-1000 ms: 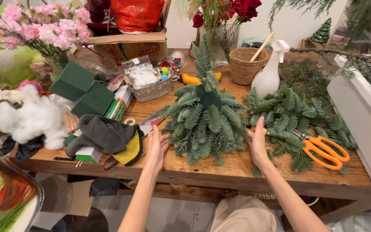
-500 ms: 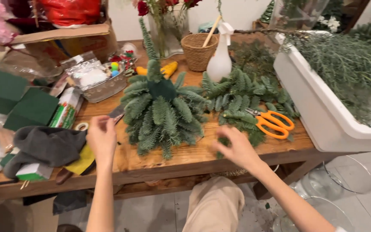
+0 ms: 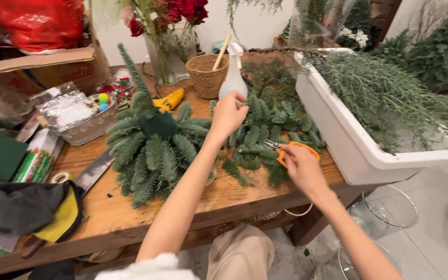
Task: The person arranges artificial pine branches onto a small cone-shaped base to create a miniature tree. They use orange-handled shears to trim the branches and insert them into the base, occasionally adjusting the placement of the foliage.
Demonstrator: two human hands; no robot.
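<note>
Meanwhile right hand [image 3: 303,168] grips orange scissors [image 3: 292,149], blades pointing left; left hand [image 3: 228,113] pinches fir sprigs [image 3: 265,129].

orange scissors [image 3: 296,150], white spray bottle [image 3: 233,78], red roses [image 3: 182,10]

Right hand [image 3: 303,168] covers orange scissors [image 3: 301,149] handles; blades among fir.

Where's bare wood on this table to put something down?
Free: the front strip of the table, between the fir arrangement and the edge. Crowded: the right side under loose fir sprigs, orange scissors and both hands; the left under cloths and boxes.
</note>
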